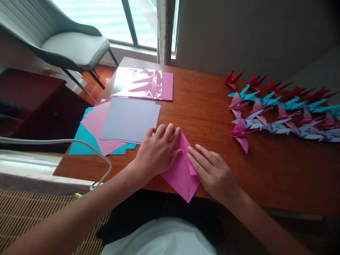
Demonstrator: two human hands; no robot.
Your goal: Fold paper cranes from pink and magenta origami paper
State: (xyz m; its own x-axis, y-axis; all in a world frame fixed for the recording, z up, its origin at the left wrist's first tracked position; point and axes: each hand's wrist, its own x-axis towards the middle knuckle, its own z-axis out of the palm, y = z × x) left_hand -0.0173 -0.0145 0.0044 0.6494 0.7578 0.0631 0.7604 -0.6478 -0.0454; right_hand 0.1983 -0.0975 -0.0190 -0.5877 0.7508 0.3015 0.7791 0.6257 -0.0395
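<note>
A folded pink paper sheet (183, 173) lies at the near edge of the wooden table (207, 106), one corner hanging over the edge. My left hand (156, 150) lies on its left side, fingers bent and pressing down on the fold. My right hand (212, 168) rests on its right side with fingers stretched out flat along a crease. Neither hand lifts the paper off the table.
A stack of loose sheets, lilac (130, 118) on pink and turquoise, lies to the left. A clear plastic packet of pink paper (143, 83) sits behind it. Rows of folded paper cranes (278, 109) fill the right side. A grey chair (66, 42) stands by the window; a white cable (79, 145) crosses at left.
</note>
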